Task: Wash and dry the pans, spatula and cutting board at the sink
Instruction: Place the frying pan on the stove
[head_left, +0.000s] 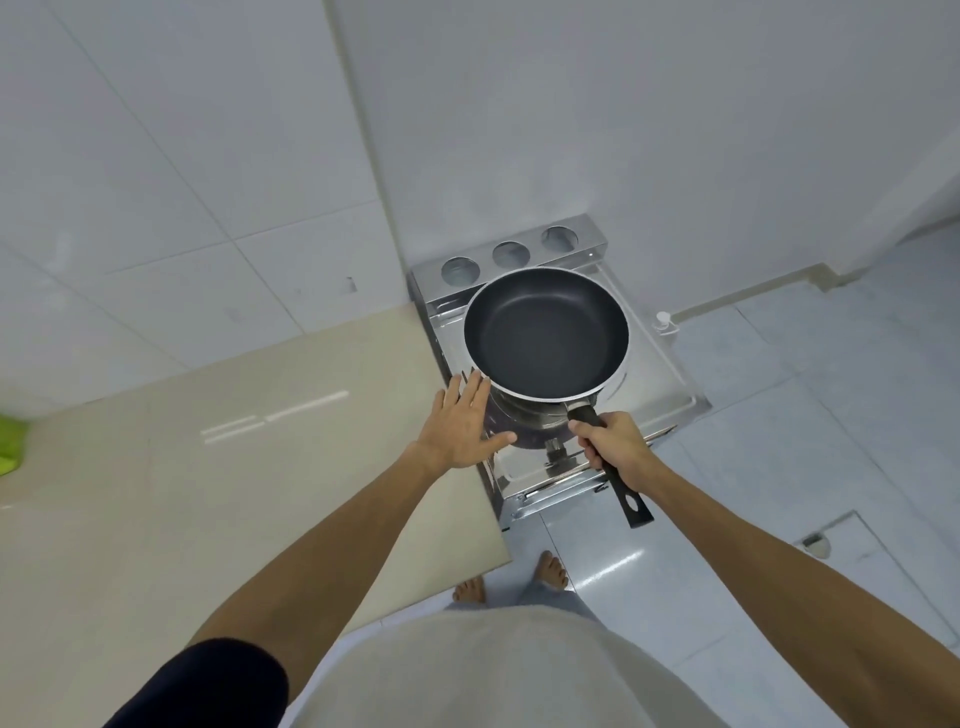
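Holding a round frying pan (545, 332) by its long black handle (618, 486) with the right hand (618, 449), all fingers and thumb wrapped tightly around the grip, close to the pan body. Dark matte non-stick inside, smooth and bare, with a thin bright metal rim and a shallow curved wall. Flat and wider at the free end of the handle, with an oval hanging hole there. Held level above a shiny stainless steel stove (675, 395), over the burner; resting on it or lifted, cannot tell.

Reaching with the left hand (460, 426) beside the pan, palm down, fingers straight and a little spread, thumb stretched out to the side, gripping nothing. Fingertips just at the lower left rim; touching it or not, cannot tell.

Behind the pan, on the raised steel back panel of the stove, three round holes (511, 254) in a row. Left of the stove and right against it, a smooth beige stone-like countertop (208, 493) with soft streaks of reflected light. At the far left edge, a piece of bright green cloth (10, 441), cut by the frame. All around, large glossy white wall tiles (156, 156) and pale grey floor tiles (779, 415). On the floor, a small white cap-shaped thing (664, 321) by the wall and a square drain (815, 543).
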